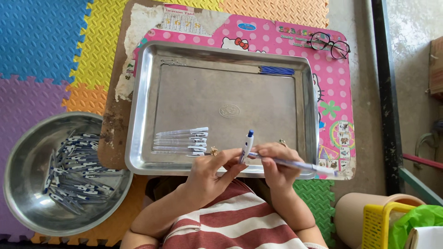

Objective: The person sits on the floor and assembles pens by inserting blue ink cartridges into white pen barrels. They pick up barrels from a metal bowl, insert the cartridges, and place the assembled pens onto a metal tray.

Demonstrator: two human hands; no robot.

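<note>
Left hand [210,168]: fingers pinched narrow around upright pen cap [247,145], blue tip at twelve o'clock. Right hand [274,161]: closed on clear pen barrel [295,163], pointing four o'clock. Both over steel tray [138,115]'s near rim.

Pen cap [247,146]: white with blue tip, upright, pinched over the tray's near rim. Pen barrel [295,164]: clear, slim, lying near-horizontal, pointing right, its left end meeting the cap.
</note>
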